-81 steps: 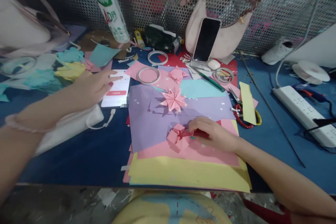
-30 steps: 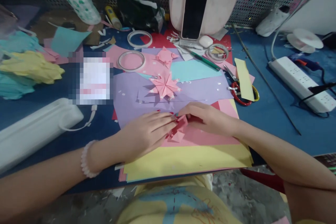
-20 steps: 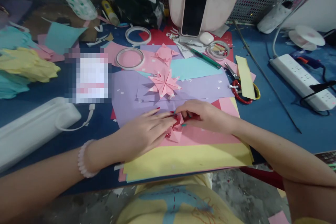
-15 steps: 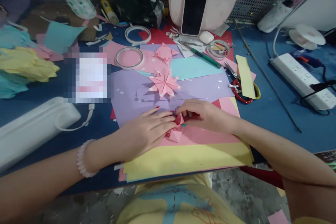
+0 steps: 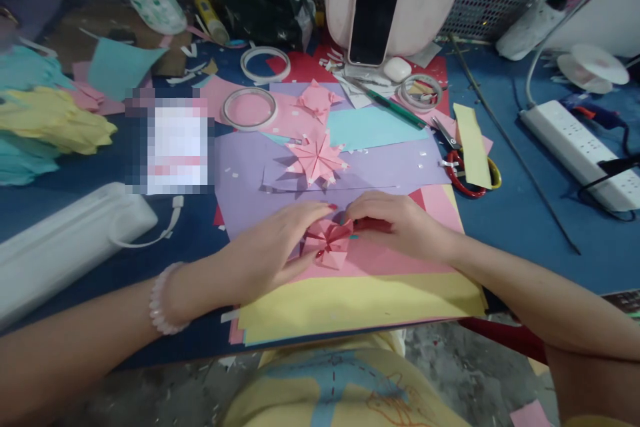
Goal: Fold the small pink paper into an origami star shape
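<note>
A pink folded-paper flower (image 5: 330, 243) lies between my hands, its pleated petals opened around a creased centre. My left hand (image 5: 273, 243) curves around its left side, thumb at the lower edge and fingers at the upper edge. From the right, my right hand (image 5: 405, 223) pinches a petal at the upper right edge; its fingertips are partly hidden. Just beyond sits a finished-looking pink paper star (image 5: 318, 158) with many points. Farther back is a smaller pink folded piece (image 5: 316, 100). Beneath the flower are pink and yellow paper sheets (image 5: 360, 297).
Red-and-yellow-handled scissors (image 5: 465, 180) lie to the right under a yellow strip. A green pen (image 5: 395, 110) and tape rolls (image 5: 249, 109) lie behind. A phone (image 5: 377, 7) leans at the back. A power strip (image 5: 585, 153) stands right; a white device (image 5: 75, 247) stands left.
My left hand has lifted off the flower's top and spread around its left side, uncovering the petals. My right hand stays at the right edge. The view has shifted slightly.
</note>
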Tool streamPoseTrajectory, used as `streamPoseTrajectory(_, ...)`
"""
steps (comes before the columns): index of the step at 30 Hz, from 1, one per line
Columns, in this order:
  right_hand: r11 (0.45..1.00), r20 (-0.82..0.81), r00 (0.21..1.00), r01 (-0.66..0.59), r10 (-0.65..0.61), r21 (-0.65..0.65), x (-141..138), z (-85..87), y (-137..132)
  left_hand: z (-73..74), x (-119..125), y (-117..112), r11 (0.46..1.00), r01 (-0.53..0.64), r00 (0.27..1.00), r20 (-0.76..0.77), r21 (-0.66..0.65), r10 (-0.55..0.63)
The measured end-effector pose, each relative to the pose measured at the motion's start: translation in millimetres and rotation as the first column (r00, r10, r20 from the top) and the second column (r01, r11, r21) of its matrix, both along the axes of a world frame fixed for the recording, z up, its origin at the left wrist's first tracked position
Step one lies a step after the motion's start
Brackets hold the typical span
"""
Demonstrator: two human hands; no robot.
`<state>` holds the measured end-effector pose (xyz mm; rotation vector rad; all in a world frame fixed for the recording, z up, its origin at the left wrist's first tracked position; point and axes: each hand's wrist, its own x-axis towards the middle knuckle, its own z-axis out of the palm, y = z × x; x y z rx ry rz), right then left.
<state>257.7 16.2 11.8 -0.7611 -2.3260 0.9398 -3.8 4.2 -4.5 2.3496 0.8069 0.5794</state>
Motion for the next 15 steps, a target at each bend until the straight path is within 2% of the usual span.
streamPoseTrajectory(3, 0.997, -0.043, 0.998, 0.050, -0.047, 0.061, -1.3, 0.5, -2.4, -1.6, -1.8, -2.1, 0.976, -0.150, 0.976, 0.133, -0.156, 0.171)
streamPoseTrajectory(6, 0.982, -0.094, 0.989, 0.125, -0.113, 0.138, -3.0, 0.6, -5.0, 2.1, -1.4, -3.5, 0.917, -0.178, 0.943, 0.206, -0.357, 0.263)
streamPoseTrajectory(10, 0.965, -0.147, 0.983, 0.139, -0.108, 0.221, -5.7, 0.6, -7.1, 10.5, 2.5, -4.8, 0.841, -0.152, 0.950, 0.157, -0.520, 0.269)
streamPoseTrajectory(15, 0.972, -0.170, 0.984, 0.082, -0.045, 0.220, -7.5, 2.4, -8.0, 13.8, 2.8, -3.8, 0.841, -0.137, 0.962, 0.133, -0.523, 0.239)
